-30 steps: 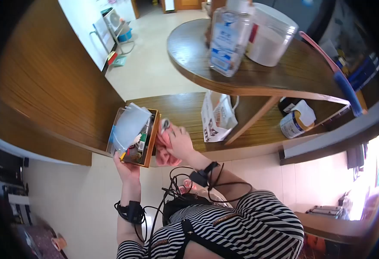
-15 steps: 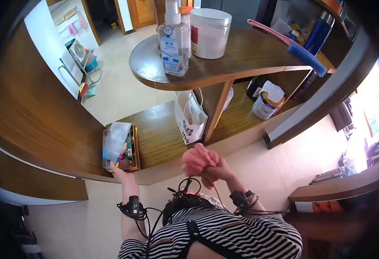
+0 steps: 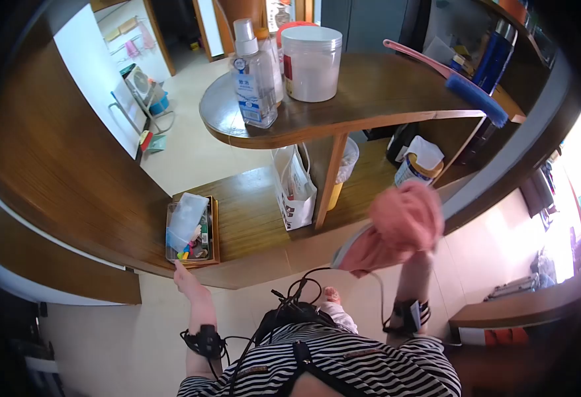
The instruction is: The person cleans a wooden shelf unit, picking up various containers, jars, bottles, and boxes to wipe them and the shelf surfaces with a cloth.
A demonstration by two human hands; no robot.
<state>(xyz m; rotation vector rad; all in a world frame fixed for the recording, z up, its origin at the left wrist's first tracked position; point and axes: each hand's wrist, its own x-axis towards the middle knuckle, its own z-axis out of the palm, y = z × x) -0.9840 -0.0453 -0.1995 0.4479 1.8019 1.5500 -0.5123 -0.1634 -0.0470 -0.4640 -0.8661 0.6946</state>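
A bunched pink cloth (image 3: pixel 406 215) with a greyish edge hangs out to the right, in front of the shelf. It covers most of my right hand (image 3: pixel 421 255), which grips it from below; only the wrist side shows. At the left end of the lower shelf sits an open box (image 3: pixel 214 231) of small items, with a translucent plastic lid-like piece (image 3: pixel 188 213) lying on top. Just at the box's front corner is my left hand (image 3: pixel 188 278), fingers stretched toward the rim and holding nothing visible.
On the curved upper shelf (image 3: pixel 383 79) stand a spray bottle (image 3: pixel 254 89), a white tub (image 3: pixel 312 66) and a blue-bristled brush (image 3: pixel 476 98). Below are a white paper bag (image 3: pixel 296 192) and a tin (image 3: pixel 417 169). Black cables (image 3: pixel 297 294) hang at my chest.
My right hand has swung to the right and up with the pink cloth, which is now spread wider. My left hand has drawn slightly back from the box. The view has shifted a little.
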